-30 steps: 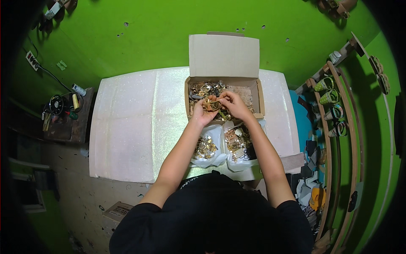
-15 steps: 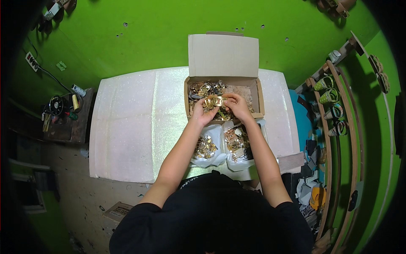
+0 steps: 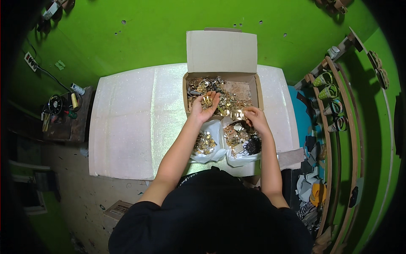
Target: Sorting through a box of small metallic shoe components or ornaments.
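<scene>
My left hand (image 3: 203,112) is palm up with its fingers part curled, cupping some shiny gold metal pieces (image 3: 207,101) over the left side of an open cardboard box (image 3: 260,94). Between its fingertips, my right hand (image 3: 256,120) pinches a flat gold buckle-like piece (image 3: 237,114) above the box's near edge. A jumble of small gold and silver metal fittings (image 3: 207,84) fills much of the box. Just in front are a white plastic bag (image 3: 219,150) of gold pieces and another white bag (image 3: 243,162) holding mixed fittings and a dark tangled bundle (image 3: 252,146).
The raised box lid (image 3: 222,51) stands toward the green wall. All this rests on a table with a shiny white cover (image 3: 127,122). A wooden rack (image 3: 327,139) with sandals stands at right, beside piled scraps (image 3: 311,186). On the left, a dark bench (image 3: 67,122) carries thread spools.
My hands have moved apart. The right has drawn toward me and to the right with the gold piece, while the left has turned palm up and stays over the box.
</scene>
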`<state>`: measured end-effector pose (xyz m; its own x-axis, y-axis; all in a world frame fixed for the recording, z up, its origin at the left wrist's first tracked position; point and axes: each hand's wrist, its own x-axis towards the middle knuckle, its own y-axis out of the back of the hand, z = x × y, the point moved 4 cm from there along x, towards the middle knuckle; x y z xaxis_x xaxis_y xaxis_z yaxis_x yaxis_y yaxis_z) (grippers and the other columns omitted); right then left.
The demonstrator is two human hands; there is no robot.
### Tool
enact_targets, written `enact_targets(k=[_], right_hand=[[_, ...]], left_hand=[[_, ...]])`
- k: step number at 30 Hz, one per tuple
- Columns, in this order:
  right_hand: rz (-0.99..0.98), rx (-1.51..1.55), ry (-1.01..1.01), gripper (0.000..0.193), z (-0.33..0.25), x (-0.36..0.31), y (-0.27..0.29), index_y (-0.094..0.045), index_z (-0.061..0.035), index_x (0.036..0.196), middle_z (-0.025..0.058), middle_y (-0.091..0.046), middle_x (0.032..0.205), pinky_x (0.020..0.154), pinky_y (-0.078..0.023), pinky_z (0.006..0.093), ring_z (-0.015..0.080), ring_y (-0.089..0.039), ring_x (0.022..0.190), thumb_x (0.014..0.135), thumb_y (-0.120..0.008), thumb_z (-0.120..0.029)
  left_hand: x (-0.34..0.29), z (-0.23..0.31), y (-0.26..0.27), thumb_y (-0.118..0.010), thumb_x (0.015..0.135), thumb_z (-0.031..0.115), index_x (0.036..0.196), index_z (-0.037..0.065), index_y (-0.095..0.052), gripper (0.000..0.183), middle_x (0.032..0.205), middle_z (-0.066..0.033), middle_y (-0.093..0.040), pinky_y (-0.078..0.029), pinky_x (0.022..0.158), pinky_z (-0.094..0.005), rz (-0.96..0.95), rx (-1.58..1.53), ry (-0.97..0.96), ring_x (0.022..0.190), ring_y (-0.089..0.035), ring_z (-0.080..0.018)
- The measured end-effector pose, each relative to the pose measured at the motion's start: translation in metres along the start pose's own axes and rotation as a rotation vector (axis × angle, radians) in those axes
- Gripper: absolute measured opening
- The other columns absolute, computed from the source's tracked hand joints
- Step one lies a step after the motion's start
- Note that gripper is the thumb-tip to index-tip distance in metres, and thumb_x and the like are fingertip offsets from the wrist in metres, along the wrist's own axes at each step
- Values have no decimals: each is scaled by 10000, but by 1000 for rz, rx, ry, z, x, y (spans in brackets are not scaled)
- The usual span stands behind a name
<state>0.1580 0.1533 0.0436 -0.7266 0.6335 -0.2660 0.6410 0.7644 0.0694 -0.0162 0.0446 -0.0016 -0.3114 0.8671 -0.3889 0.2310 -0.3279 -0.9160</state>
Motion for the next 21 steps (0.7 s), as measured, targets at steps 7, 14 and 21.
enact_targets(k=[7, 14, 21], right_hand=[[91, -128, -140, 157, 65, -15, 24, -567, 39, 861, 35, -563, 659, 475, -380, 191, 76, -477, 519, 783, -563, -97], [469, -840, 344, 126, 26, -22, 8, -617, -10, 821, 106, -574, 792, 619, -447, 258, 191, -549, 679, 722, -585, -80], [250, -621, 568, 178, -53, -1, -51, -620, -61, 856, 141, -522, 904, 787, -399, 347, 296, -503, 877, 688, -592, -112]], left_hand=[[1, -19, -2, -305, 854, 171, 896, 10, -492, 250, 966, -134, -546, -458, 822, -415, -5, 1, 65, 976, -520, -278], [0, -22, 1, -306, 851, 167, 890, 15, -491, 243, 970, -128, -542, -457, 825, -410, -35, 28, 92, 981, -514, -274], [5, -23, 2, -348, 851, 164, 927, 11, -486, 220, 927, -128, -556, -475, 783, -403, -44, 81, 84, 918, -540, -267]])
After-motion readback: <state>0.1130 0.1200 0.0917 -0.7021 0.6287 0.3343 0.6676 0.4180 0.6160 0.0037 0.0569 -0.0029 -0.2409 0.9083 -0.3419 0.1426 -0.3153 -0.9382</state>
